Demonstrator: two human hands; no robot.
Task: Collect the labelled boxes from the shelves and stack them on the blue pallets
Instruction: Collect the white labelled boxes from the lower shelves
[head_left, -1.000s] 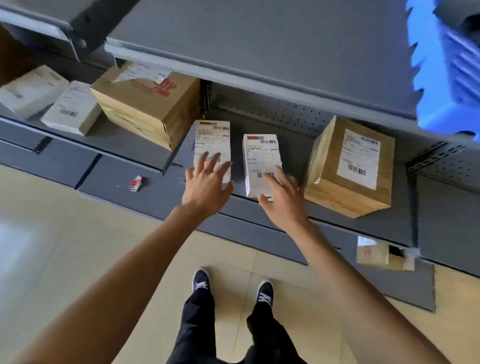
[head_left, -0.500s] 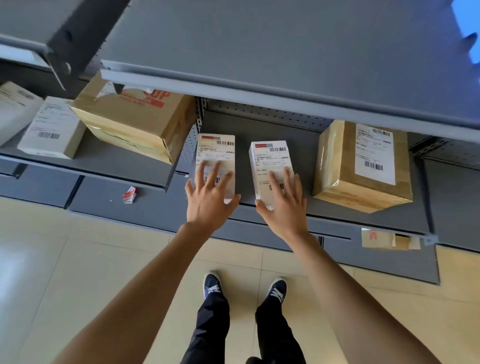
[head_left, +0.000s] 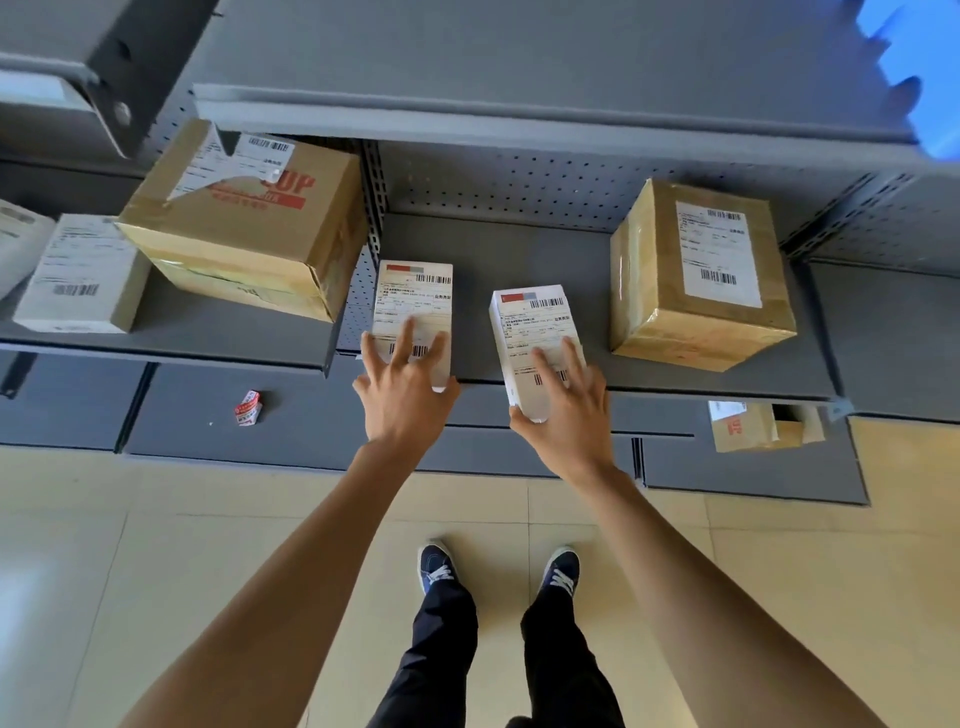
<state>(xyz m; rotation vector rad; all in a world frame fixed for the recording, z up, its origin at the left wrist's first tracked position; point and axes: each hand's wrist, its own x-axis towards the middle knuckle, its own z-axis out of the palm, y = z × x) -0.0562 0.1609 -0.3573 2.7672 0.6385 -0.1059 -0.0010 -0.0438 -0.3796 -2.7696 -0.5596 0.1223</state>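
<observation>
The grey shelf (head_left: 519, 244) fills the upper part of the head view, with a deeper shelf board above it and a base plinth below. Compared with half a second ago, the view sits slightly further right and a blue patch has returned at the top right corner.

Large brown box (head_left: 244, 218), left bay: torn label on top, red print on its face, position unchanged. Taped brown box (head_left: 696, 275), right end of the middle bay: white label facing up, unmoved.

Left white box (head_left: 415, 306): lies flat near the front edge of the shelf, label up. The left hand (head_left: 402, 387) lies on its near end with fingers spread over the barcode and the thumb by the box's left edge; whether it grips or merely presses cannot be told. The box appears where it was before.

Right white box (head_left: 535, 343): this one has changed. It now overhangs the shelf front, its near corner drawn out past the edge and slightly turned, where earlier it sat further in. The right hand (head_left: 563, 410) holds it, fingers across the label, thumb under the near left corner.

White parcel (head_left: 83, 275) at far left, beside the large brown box. Small opened carton (head_left: 753, 426) on the lower level at right. Crumpled red-and-white scrap (head_left: 248, 408) on the plinth, left of the hands.
</observation>
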